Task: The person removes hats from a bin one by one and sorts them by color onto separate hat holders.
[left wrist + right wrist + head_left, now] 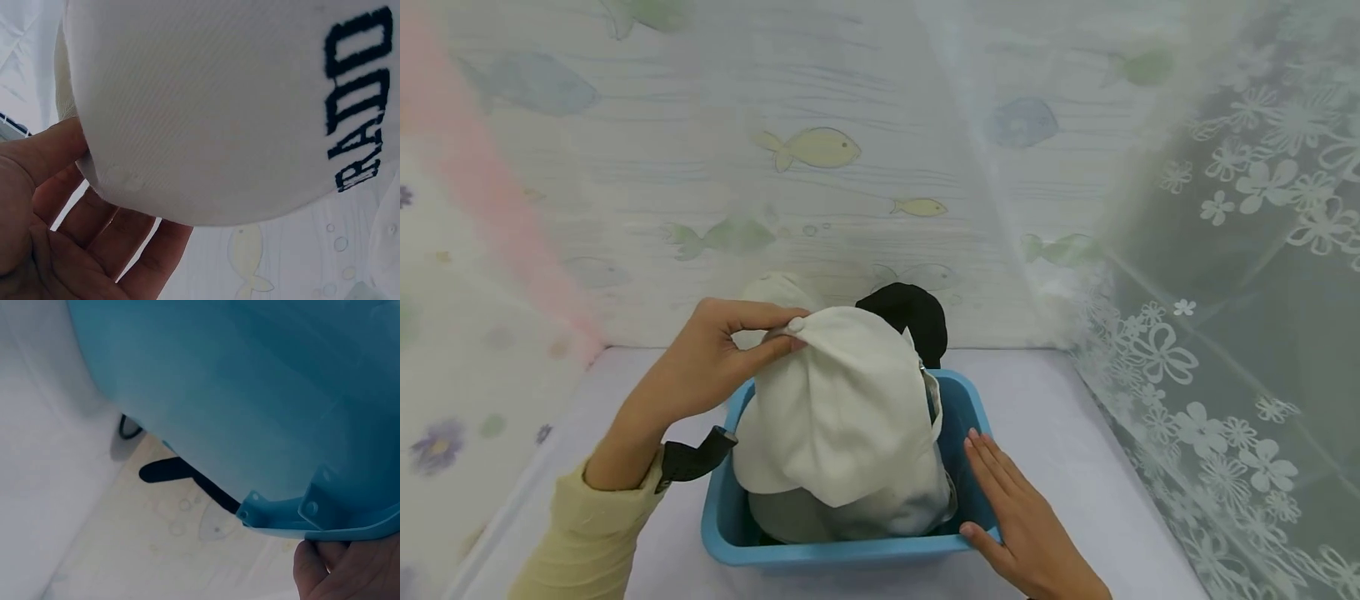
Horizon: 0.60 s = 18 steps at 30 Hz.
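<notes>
Head view: the left hand (718,362) pinches a white cap (850,400) between thumb and fingers at the button on its crown. The cap hangs over the middle of a blue basin (842,552), which stands on a white tabletop (1037,417). Pale cloth (797,517) lies beneath the cap, along the basin's near edge. A black cap (917,317) rises above the far edge, towards its right corner; a second white cap (781,287) shows behind the held one, nearer the left corner. The right hand (1022,521) rests at the near right corner, its fingers straight and together, thumb apart. A black wristband (696,458) and a yellow sleeve (587,533) are noted on the left arm.

Left wrist view: the thumb lies against the held cap, other fingers behind it. Dark lettering (359,100) shows, partly cut off.

Right wrist view: the hand touches the basin's rim, near two holed brackets (312,506). A dark strip (169,470) protrudes beyond the rim; its owner cannot be determined.
</notes>
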{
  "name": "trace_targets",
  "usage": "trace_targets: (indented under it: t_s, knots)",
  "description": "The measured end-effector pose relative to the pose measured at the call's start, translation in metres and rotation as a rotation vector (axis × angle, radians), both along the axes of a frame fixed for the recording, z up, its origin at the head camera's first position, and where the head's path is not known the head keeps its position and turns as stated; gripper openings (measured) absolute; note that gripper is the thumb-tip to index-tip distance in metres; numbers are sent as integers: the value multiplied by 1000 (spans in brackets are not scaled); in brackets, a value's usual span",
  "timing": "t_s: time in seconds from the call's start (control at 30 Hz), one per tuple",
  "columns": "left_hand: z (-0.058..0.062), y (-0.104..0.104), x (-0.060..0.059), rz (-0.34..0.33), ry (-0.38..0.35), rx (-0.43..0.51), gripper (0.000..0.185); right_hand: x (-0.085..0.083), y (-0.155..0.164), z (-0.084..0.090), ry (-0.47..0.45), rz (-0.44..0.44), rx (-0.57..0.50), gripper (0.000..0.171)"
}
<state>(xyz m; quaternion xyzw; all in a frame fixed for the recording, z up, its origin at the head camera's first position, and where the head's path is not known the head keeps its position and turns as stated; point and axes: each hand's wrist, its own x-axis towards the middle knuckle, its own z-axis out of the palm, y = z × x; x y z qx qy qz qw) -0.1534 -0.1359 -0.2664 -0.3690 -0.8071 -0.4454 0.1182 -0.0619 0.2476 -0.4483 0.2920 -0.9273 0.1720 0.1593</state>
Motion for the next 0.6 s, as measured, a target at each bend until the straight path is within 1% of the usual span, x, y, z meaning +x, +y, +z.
trace_targets:
  t_s: [0.2, 0.43, 0.53, 0.6]
  knots:
    - [11, -8, -6, -24, 60, -17, 34, 0, 0, 2, 1, -21, 17, 85]
    - [28, -22, -10, -13, 148, -80, 40, 0, -1, 0, -10, -28, 13, 87]
    - [34, -29, -16, -16, 188, -110, 41, -1, -2, -2, -8, -22, 2, 85]
    - [37, -33, -21, -4, 222, -130, 42, -2, -3, -3, -5, -19, -7, 84]
